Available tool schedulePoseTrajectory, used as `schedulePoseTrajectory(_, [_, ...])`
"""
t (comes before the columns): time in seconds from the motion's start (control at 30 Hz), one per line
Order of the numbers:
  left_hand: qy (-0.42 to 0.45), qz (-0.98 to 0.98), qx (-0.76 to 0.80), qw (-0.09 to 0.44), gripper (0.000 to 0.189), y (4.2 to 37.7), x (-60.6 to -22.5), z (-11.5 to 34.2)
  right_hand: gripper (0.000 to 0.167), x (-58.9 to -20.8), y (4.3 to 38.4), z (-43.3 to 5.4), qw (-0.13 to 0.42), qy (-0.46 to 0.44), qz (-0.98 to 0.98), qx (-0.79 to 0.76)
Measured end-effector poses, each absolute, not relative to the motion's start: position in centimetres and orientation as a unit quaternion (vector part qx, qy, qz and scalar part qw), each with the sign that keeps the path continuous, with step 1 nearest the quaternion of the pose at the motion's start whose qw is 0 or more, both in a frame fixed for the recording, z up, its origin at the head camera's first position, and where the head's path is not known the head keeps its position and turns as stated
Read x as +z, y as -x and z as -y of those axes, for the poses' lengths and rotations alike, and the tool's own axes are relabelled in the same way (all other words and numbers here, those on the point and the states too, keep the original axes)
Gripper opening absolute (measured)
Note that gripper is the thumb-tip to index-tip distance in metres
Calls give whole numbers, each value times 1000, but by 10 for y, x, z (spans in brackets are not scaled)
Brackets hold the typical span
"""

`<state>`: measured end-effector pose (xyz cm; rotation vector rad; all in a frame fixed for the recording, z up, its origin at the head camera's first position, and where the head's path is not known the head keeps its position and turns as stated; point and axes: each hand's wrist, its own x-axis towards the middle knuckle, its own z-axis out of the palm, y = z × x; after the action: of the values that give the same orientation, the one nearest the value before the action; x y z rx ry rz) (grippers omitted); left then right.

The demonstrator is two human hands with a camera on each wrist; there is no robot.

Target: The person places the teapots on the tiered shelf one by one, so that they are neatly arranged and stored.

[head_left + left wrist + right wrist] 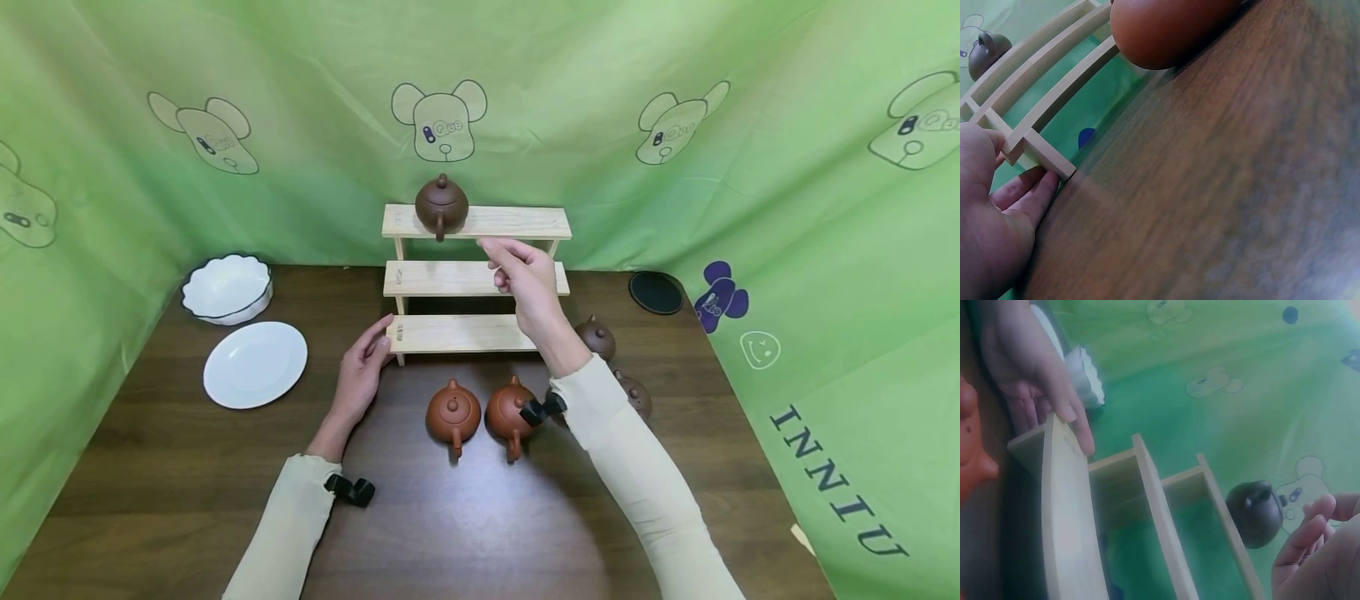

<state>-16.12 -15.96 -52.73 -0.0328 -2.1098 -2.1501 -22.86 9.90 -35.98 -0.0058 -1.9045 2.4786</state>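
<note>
A three-tier wooden shelf stand (pixel 465 333) stands at the back middle of the table. My left hand (pixel 358 382) grips the left end of its lowest board, with fingers by the leg in the left wrist view. On the top board, toward the left, sits a dark brown teapot (pixel 442 206), lid on and spout or handle facing me. My right hand (pixel 534 287) hovers in front of the upper boards, right of that teapot, with fingers loosely bent and nothing between them. In the right wrist view its fingertips (pixel 1319 505) are apart from the teapot.
Two reddish-brown teapots (pixel 453 414) stand before the stand. Darker teapots (pixel 597 337) stand to the right, partly behind my right arm. A white plate (pixel 255 365) and a scalloped white bowl (pixel 227 289) lie at left. A black round dish (pixel 656 292) lies back right, near the green curtain (pixel 825 275).
</note>
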Motion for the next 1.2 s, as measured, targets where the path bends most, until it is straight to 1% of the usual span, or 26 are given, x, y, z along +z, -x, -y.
schedulePoseTrajectory(0.17, [2, 702, -710, 48, 43, 161, -525, 159, 18, -362, 218, -112, -4, -4, 606, 796])
schedulePoseTrajectory(0.53, [0, 703, -710, 43, 43, 162, -526, 158, 17, -370, 193, -149, 3, 1, 611, 792])
schedulePoseTrajectory(0.87, [-4, 702, -711, 43, 43, 162, -525, 159, 24, -383, 176, -193, 9, 20, 629, 777])
schedulePoseTrajectory(1.1, [-3, 701, -712, 44, 43, 162, -527, 160, 29, -400, 160, -228, 19, 52, 615, 786])
schedulePoseTrajectory(1.2, [-1, 701, -712, 46, 43, 162, -526, 159, 29, -407, 154, -241, 20, 58, 615, 786])
